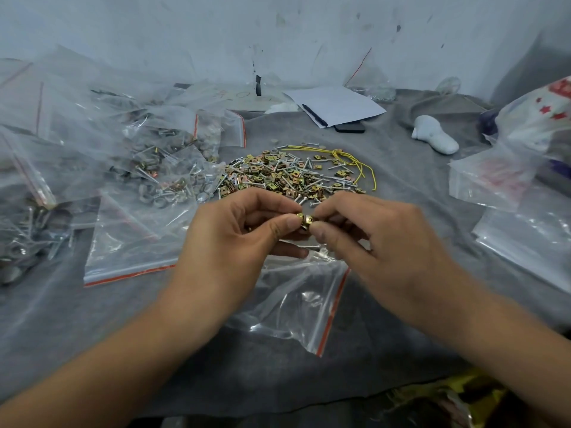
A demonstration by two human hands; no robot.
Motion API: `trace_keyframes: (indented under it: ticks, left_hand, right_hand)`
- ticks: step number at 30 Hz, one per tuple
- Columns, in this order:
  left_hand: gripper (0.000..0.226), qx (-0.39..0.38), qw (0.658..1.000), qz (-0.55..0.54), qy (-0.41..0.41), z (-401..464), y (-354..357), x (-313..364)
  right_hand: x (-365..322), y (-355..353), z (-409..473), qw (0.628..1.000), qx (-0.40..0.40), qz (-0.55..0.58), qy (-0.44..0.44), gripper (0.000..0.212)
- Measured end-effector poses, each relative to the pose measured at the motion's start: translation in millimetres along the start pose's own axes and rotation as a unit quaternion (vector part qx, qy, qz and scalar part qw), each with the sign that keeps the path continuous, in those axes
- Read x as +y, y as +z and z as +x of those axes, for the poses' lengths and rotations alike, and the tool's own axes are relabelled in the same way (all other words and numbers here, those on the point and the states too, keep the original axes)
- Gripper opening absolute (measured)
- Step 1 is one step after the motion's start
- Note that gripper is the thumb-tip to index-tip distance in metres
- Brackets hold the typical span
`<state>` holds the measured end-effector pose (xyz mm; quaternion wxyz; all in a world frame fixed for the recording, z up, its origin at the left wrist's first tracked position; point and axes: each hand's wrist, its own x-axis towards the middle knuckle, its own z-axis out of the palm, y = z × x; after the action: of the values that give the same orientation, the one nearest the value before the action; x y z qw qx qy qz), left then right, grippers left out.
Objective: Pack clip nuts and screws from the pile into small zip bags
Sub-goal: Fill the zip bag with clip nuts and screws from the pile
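Observation:
A pile of brass-coloured clip nuts and silver screws (287, 174) lies on the grey cloth just beyond my hands. My left hand (238, 233) and my right hand (367, 233) meet above the cloth, each pinching a small stack of clip nuts (304, 220) between thumb and fingertips. Under them lies a small clear zip bag (296, 301) with a red seal strip, and a screw shows at its upper edge. A second small zip bag (129, 242) lies flat to the left.
Filled zip bags of hardware (148, 168) are heaped at the left. A yellow rubber band (352, 162) lies on the pile's right side. White paper (336, 105), a dark phone (349, 128), a white object (435, 137) and plastic bags (519, 168) sit at the back and right.

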<state>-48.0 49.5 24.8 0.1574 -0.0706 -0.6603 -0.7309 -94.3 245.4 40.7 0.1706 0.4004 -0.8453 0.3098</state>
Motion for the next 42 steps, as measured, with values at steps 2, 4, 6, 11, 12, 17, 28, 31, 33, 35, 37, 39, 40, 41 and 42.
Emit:
trace_keyframes:
  ticks: [2,4,6,11,12,17,28,31,33,35,37,39,40,41,42]
  left_hand:
    - [0.015,0.009,1.000,0.024,0.014,-0.3,1.2,-3.1]
    - [0.011,0.013,0.999,0.045,0.026,0.6,0.3,-5.0]
    - [0.010,0.025,0.995,0.084,0.054,1.1,0.0,-6.2]
    - [0.013,0.039,0.983,0.151,0.093,-5.7,1.6,-10.5]
    - [0.015,0.043,0.981,0.165,0.096,-7.2,1.9,-11.3]
    - [0.016,0.040,0.975,0.189,0.111,-10.7,5.9,-10.8]
    - [0.017,-0.097,0.994,0.050,0.014,1.3,-2.9,2.3]
    - [0.018,-0.099,0.994,0.040,0.002,0.7,-3.3,2.4]
    - [0.021,-0.082,0.996,0.024,-0.015,-1.1,-2.4,2.4]
    - [0.022,-0.076,0.996,0.022,-0.034,-2.3,-2.8,3.8]
    - [0.021,-0.086,0.994,0.032,-0.052,-1.4,-5.1,7.0]
    - [0.018,-0.095,0.992,0.050,-0.060,0.8,-6.1,9.9]
    - [0.015,-0.097,0.992,0.063,-0.059,1.7,-5.6,10.8]
    - [0.011,-0.098,0.991,0.078,-0.054,2.2,-4.8,11.9]
    - [0.007,-0.103,0.989,0.096,-0.047,2.7,-3.3,12.6]
  right_hand:
    - [-0.6,1.0,0.5,1.000,-0.006,0.001,0.009,0.006]
    - [-1.8,0.9,2.0,1.000,-0.008,0.008,0.017,0.006]
    - [-3.6,0.5,3.0,1.000,0.001,0.017,0.021,0.006]
    - [-10.0,6.0,-0.9,0.999,0.007,0.010,0.038,0.011]
    - [-11.1,6.9,-1.8,0.999,0.015,0.010,0.043,0.013]
    - [-10.3,7.5,-2.8,0.996,0.030,0.041,0.076,0.015]
    - [6.7,-3.3,-4.0,0.972,-0.099,0.199,0.076,0.016]
    - [5.0,-2.7,-4.8,0.988,-0.093,0.112,0.047,0.016]
    - [1.8,-3.0,-5.1,0.994,-0.097,0.030,0.030,0.017]
    - [-0.9,-4.0,-4.0,0.994,-0.103,-0.008,0.026,0.019]
    - [-3.2,-7.2,-1.1,0.993,-0.117,-0.023,0.010,0.022]
    - [-3.2,-12.8,3.2,0.990,-0.138,-0.034,-0.007,0.023]
    - [-2.7,-16.0,5.5,0.988,-0.148,-0.039,-0.014,0.023]
    - [-2.2,-19.2,7.3,0.987,-0.156,-0.043,-0.019,0.024]
    - [-1.9,-22.4,8.7,0.985,-0.164,-0.044,-0.023,0.025]
